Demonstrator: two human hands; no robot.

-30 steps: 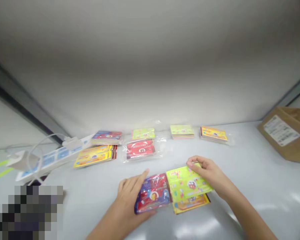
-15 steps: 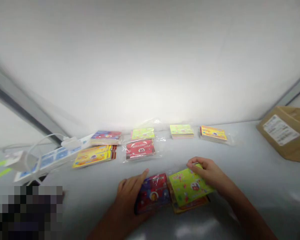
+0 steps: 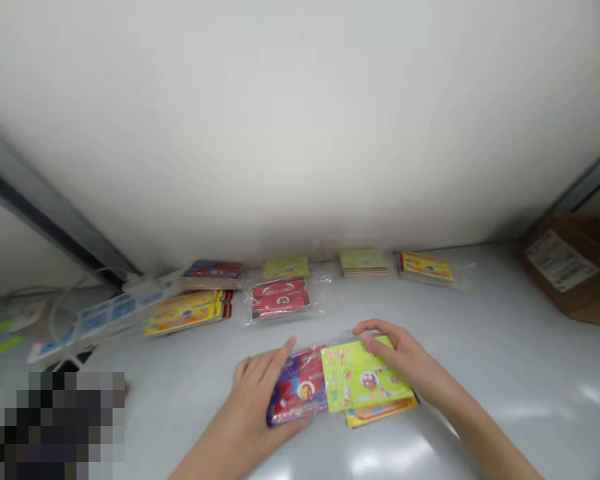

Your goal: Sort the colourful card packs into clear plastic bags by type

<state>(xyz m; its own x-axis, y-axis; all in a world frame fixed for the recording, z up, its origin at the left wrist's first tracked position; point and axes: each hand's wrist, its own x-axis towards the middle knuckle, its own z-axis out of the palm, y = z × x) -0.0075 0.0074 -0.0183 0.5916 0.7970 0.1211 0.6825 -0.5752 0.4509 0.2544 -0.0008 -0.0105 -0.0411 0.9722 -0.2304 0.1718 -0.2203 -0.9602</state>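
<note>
My left hand (image 3: 257, 397) grips the left edge of a purple-and-red card pack (image 3: 300, 387) in shiny clear plastic, thumb along the near side and fingers at the far side. My right hand (image 3: 405, 360) pinches the upper right part of a light green card (image 3: 365, 377) with a small red cartoon figure. The green card's left edge overlaps the purple-and-red pack. Beneath it, a yellow-orange card (image 3: 380, 413) shows along the near edge. How many cards lie under the green one is hidden.
Along the wall lie a red card pack (image 3: 281, 298), a green stack (image 3: 364, 262), an orange stack (image 3: 427, 266), yellow cards (image 3: 185, 312) and a purple stack (image 3: 211, 272). A power strip (image 3: 105, 317) with cables stands left; a cardboard box (image 3: 575, 267) stands right.
My right hand has moved left with the green card, which now overlaps the purple-and-red pack. My left hand has stayed nearly in place.
</note>
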